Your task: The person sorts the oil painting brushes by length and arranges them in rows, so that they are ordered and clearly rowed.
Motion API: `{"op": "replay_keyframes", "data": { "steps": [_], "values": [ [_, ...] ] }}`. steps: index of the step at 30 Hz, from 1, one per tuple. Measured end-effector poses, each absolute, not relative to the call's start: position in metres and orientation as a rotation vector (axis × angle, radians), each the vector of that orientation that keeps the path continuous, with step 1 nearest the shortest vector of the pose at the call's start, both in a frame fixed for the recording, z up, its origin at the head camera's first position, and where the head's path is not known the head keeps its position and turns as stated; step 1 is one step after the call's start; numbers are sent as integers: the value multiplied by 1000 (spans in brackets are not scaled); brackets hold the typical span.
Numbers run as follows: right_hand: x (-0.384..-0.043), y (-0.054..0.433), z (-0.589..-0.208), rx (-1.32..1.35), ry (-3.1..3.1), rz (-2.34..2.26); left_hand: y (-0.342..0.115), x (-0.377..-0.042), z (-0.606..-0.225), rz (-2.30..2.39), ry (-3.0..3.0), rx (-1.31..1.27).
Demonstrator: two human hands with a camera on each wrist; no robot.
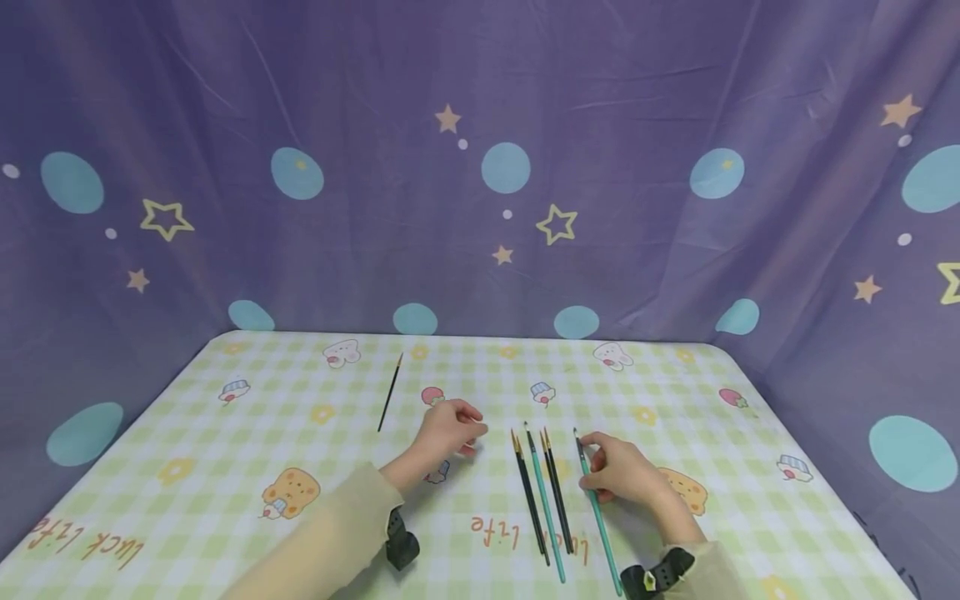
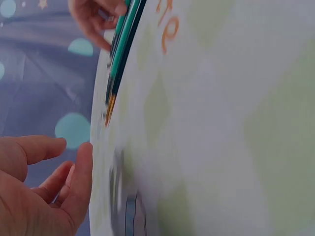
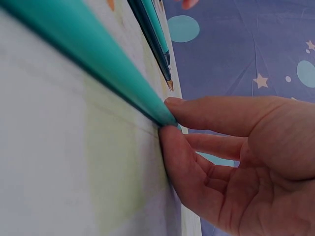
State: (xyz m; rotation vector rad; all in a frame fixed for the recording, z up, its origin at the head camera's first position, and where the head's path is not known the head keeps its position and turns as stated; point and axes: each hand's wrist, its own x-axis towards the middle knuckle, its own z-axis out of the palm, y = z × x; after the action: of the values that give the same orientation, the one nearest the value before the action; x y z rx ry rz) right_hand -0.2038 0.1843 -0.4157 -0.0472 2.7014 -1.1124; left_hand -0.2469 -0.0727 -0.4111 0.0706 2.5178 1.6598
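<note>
My right hand [image 1: 621,472] pinches a teal-handled paintbrush [image 1: 602,531] between thumb and fingertips, low over the tablecloth. In the right wrist view the teal handle [image 3: 106,61] runs into the pinch. To its left lie a second teal paintbrush [image 1: 547,508] and several black-handled paintbrushes [image 1: 531,500], side by side with bristles toward the back. My left hand [image 1: 450,427] is left of this row, fingers loosely bent and holding nothing. The left wrist view shows a gap between its thumb and fingers [image 2: 44,150]. Another black paintbrush [image 1: 390,393] lies apart, farther back on the left.
A green and white checked tablecloth [image 1: 360,500] with printed bears, cupcakes and lettering covers the table. Behind it and along both sides hangs a purple curtain [image 1: 375,250] with stars and blue dots. Each wrist wears a black strapped camera [image 1: 402,542].
</note>
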Motion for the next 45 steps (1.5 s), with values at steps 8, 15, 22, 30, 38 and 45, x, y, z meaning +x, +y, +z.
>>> {"op": "replay_keyframes", "data": {
  "steps": [8, 15, 22, 30, 38, 45],
  "values": [
    [-204, 185, -417, -51, 2703, -1101, -47, -233, -418, 1701, 2369, 97],
    [-205, 184, -417, -47, 2696, -1108, -31, -224, -419, 1706, 2322, 59],
    [-204, 184, -417, -52, 2694, -1128, -21, -219, -422, 1636, 2422, 30],
    [-205, 185, -416, -49, 2700, -1111, -16, -216, -424, 1559, 2551, -3],
    [-205, 184, -415, -51, 2699, -1105, -14, -217, -429, 1536, 2605, 36],
    [-205, 184, -416, -50, 2701, -1100, -12, -218, -429, 1485, 2618, 1]
  ]
}}
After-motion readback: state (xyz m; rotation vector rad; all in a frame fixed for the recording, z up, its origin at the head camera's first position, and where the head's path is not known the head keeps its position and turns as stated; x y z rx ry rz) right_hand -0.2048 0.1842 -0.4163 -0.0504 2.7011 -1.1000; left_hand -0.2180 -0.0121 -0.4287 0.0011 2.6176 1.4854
